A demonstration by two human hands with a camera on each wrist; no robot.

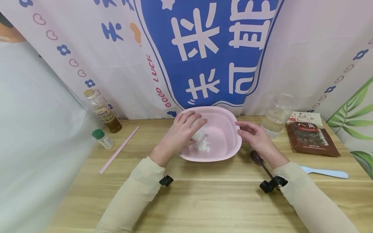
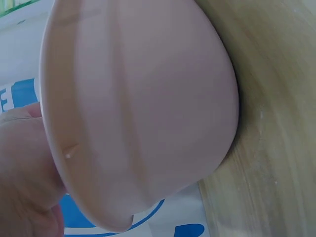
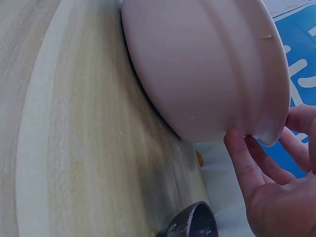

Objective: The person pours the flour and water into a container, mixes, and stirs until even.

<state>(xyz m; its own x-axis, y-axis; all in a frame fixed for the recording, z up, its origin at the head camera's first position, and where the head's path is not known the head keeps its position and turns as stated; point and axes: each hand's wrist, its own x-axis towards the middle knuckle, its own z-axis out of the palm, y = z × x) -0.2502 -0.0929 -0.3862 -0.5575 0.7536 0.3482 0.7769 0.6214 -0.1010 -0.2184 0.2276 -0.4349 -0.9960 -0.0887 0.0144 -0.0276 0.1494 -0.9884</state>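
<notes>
A pink plastic basin [image 1: 224,142] stands on the table, with loose white powder [image 1: 204,147] on its floor. Over the basin's left side reaches my left hand [image 1: 183,131], its fingers curved around a soft-looking white lump [image 1: 198,134] just above the powder. The hand covers part of that lump. My right hand [image 1: 257,137] holds the basin's right rim. In the right wrist view its fingers [image 3: 242,158] rest against the outer wall below the rim. From the left wrist, the basin wall [image 2: 163,94] hides most of the left hand's work.
Beside the right forearm lie a dark spoon [image 1: 256,158] and a light blue plastic utensil [image 1: 329,172]. A glass of water [image 1: 275,121] and brown food packet [image 1: 311,139] stand at right. Leftward are pink chopsticks [image 1: 119,150], a green-capped shaker [image 1: 103,139] and a corked bottle [image 1: 106,115].
</notes>
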